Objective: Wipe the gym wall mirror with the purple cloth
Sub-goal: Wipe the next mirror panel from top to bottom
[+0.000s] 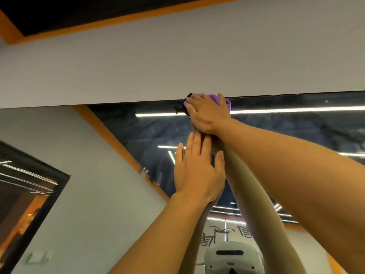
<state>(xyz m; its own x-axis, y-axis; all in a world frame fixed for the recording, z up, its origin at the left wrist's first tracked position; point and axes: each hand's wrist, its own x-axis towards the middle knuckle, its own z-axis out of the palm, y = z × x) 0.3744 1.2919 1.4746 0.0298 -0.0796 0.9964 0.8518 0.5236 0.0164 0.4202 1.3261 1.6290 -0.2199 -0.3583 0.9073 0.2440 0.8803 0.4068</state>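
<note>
The wall mirror fills the lower part of the head view and reflects ceiling lights, both my arms and the headset. Its top edge runs across at mid height under a plain grey wall. My right hand presses the purple cloth flat against the glass right at that top edge; the cloth peeks out above and beside my fingers. My left hand lies flat on the mirror just below the right hand, fingers straight and spread, holding nothing.
The grey wall above the mirror meets an orange-trimmed dark ceiling panel. In the reflection at the left are a grey wall, a dark-framed doorway and a small wall hook.
</note>
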